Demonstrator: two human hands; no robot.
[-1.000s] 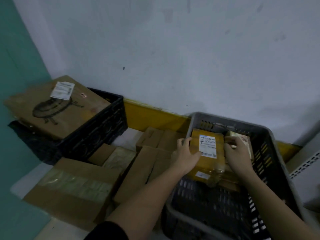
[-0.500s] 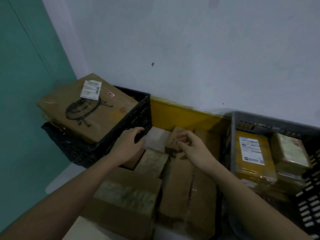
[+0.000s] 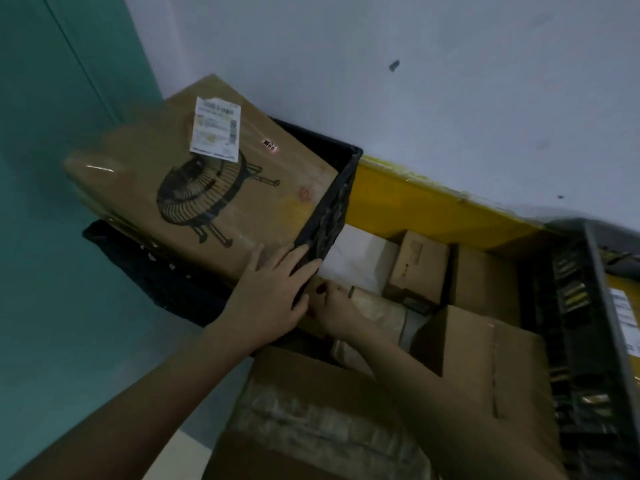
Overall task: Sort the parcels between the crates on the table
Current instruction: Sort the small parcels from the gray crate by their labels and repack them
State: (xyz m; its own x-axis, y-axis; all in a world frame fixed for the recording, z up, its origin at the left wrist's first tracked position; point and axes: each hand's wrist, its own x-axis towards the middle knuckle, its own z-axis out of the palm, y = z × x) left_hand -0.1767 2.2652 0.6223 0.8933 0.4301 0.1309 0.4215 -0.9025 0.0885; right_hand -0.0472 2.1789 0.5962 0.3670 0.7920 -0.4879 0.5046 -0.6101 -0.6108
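Observation:
A black crate (image 3: 334,216) stands at the left with a large cardboard box (image 3: 214,188) on top, printed with a fan and bearing a white label. My left hand (image 3: 273,296) lies flat with fingers spread over the crate's near corner and the big box's edge. My right hand (image 3: 334,308) sits just right of it, fingers curled at a small brown parcel (image 3: 313,323) wedged against the crate; the grip is hidden. A tape-wrapped parcel (image 3: 381,311) lies beside that hand. The grey crate (image 3: 595,306) at the right edge holds a yellow labelled parcel (image 3: 623,306).
Several cardboard boxes fill the space between the crates: a small one (image 3: 415,265) at the back, a taller one (image 3: 485,348) to the right, a big taped one (image 3: 311,410) in front. A yellow strip (image 3: 415,209) runs along the white wall; a teal wall (image 3: 52,168) stands at the left.
Both hands left the yellow parcel in the grey crate and moved left. My view swung left, my left hand reached the black crate's corner, and my right hand came to the small parcel.

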